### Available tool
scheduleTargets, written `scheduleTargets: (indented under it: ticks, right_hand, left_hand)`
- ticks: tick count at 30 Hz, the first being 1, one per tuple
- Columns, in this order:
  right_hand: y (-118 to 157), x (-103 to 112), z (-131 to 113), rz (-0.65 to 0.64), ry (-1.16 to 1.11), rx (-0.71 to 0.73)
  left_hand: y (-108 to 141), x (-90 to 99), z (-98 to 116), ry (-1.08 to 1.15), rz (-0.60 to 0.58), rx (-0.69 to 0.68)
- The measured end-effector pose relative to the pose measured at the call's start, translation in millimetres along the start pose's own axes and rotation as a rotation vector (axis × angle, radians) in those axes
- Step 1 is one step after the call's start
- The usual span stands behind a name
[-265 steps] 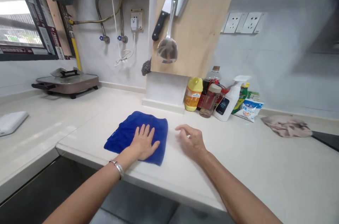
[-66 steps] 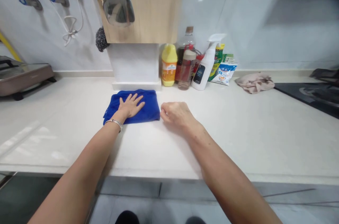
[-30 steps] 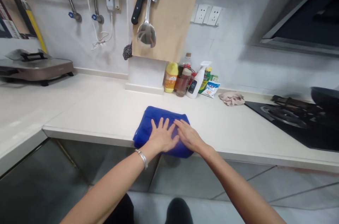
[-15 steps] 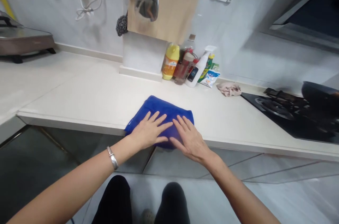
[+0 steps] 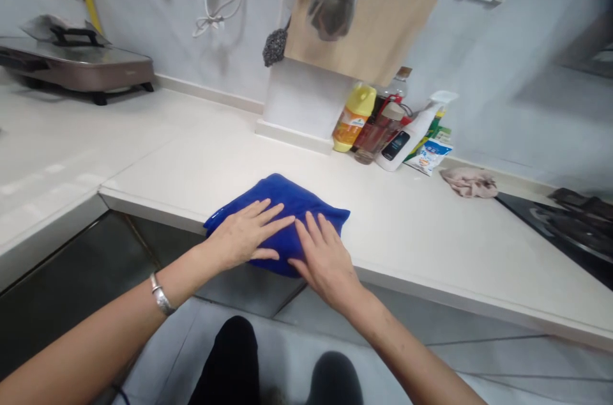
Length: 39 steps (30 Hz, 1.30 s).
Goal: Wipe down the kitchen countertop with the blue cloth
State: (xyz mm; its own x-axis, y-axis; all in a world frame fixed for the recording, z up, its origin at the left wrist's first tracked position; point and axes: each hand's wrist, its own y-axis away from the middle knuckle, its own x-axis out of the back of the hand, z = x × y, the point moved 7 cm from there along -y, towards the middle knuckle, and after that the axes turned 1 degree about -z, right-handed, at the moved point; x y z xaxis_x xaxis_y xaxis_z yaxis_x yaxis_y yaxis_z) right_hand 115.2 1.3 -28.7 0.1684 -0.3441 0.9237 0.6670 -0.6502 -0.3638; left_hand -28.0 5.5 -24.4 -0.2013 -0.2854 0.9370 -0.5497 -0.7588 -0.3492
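A blue cloth (image 5: 287, 191) lies on the white countertop (image 5: 407, 226), with its near part hanging over the front edge. My left hand (image 5: 244, 236) rests flat on the cloth's left part, fingers spread, a silver bracelet at the wrist. On the right part of the cloth lies my right hand (image 5: 328, 255), palm down with the fingers stretched out and the thumb apart. The two hands nearly meet at the fingertips near the cloth's middle. Under the palms the cloth is hidden.
Behind the cloth stand a yellow bottle (image 5: 354, 117), a white spray bottle (image 5: 412, 133) and a small packet (image 5: 428, 156). A crumpled rag (image 5: 469, 182) lies near the black stove (image 5: 565, 226). An electric pan (image 5: 81, 63) sits at the left; a large spoon (image 5: 335, 2) hangs before a wooden board (image 5: 383, 15).
The camera view has swung left, so the bottles and stove appear farther right. Both hands have slid left along the counter with the cloth, staying flat on it.
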Motion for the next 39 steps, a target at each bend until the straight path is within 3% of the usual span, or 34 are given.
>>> scheduleTargets:
  ticks: [7,14,24,32,39]
  right_hand:
    - [-59.0,-14.0,-65.9,-0.049,-0.076,0.092]
    - [-111.2,-21.1,-128.6,-0.111,-0.147,0.166]
    - [-159.4,-34.7,-190.2,-0.048,-0.156,0.180]
    - [-166.0,-39.6,-199.5,0.027,-0.196,0.169]
    - [-156.3,-33.2,-196.2,0.067,-0.184,0.208]
  left_hand:
    - [57.3,33.8,-54.2,0.066,0.097,0.079]
    - [95.1,49.8,-104.8,-0.048,0.368,0.441]
    - [134.6,66.0,-161.2,-0.116,0.361,0.635]
    - [145.2,67.7,-166.7,-0.092,0.506,0.701]
    - [148.3,62.2,-145.6,-0.140,0.496,0.747]
